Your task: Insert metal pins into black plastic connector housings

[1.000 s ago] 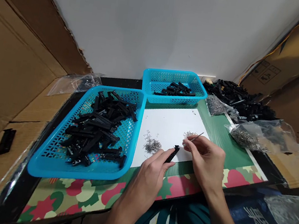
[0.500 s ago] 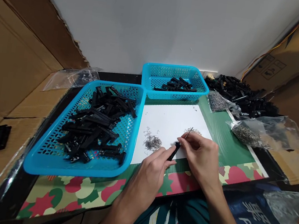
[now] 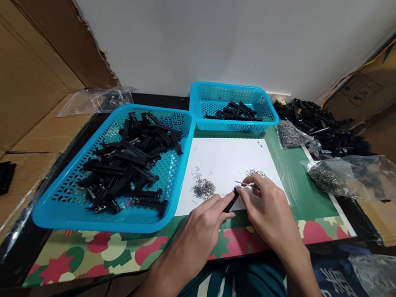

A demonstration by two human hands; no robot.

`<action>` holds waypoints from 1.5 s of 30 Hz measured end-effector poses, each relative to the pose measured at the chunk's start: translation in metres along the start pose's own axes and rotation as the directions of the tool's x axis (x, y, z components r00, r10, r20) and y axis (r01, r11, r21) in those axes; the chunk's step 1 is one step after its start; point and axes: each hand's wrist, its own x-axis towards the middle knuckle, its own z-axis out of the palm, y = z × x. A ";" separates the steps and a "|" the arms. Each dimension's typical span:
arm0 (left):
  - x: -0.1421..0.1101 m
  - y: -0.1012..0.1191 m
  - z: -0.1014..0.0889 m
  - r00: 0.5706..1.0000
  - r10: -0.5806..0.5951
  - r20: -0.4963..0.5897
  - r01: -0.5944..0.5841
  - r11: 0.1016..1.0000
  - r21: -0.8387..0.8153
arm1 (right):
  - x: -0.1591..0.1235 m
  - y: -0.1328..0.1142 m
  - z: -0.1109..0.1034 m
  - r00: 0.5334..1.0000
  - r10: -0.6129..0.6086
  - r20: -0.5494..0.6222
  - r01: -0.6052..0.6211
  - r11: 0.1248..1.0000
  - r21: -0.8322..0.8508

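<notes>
Between the fingers and thumb of my left hand (image 3: 206, 221) is a small black plastic part (image 3: 231, 201), tilted with its far end up and right. My right hand (image 3: 267, 205) is closed around a thin metal tool (image 3: 243, 183), which points left above the part. Its thumb and fingertip meet the far end of the black part; anything tiny pinched there is too small to make out. A pile of small bent wire springs (image 3: 203, 188) lies left of the hands on a white sheet (image 3: 219, 156). Another spring pile (image 3: 254, 174) sits just beyond my right hand.
A large blue basket (image 3: 105, 228) of black parts stands on the left, a smaller blue basket (image 3: 237, 89) behind. On the right are a heap of black parts (image 3: 322, 129) and clear bags of metal pieces (image 3: 329, 179). One black part (image 3: 1, 180) lies on cardboard far left.
My right hand has moved left to the black part's far end. The metal tool has swung from pointing up-right to pointing left. My left hand keeps its hold.
</notes>
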 end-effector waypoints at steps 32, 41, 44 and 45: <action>0.002 0.000 0.001 1.000 0.008 -0.020 -0.009 1.000 -0.028 | -0.005 0.010 0.000 0.991 -0.119 0.067 0.129 0.978 -0.162; -0.002 -0.001 0.003 1.000 -0.001 0.012 0.002 0.997 -0.077 | -0.002 0.013 -0.023 0.978 -0.161 -0.134 0.162 0.987 0.001; -0.003 -0.002 0.003 1.000 0.001 0.031 0.001 0.998 -0.059 | -0.001 0.010 -0.013 0.963 -0.089 -0.254 0.124 0.985 0.123; -0.003 -0.002 0.003 0.999 -0.001 0.035 0.003 0.998 -0.057 | -0.001 0.009 -0.009 0.964 -0.031 -0.266 0.086 0.977 0.197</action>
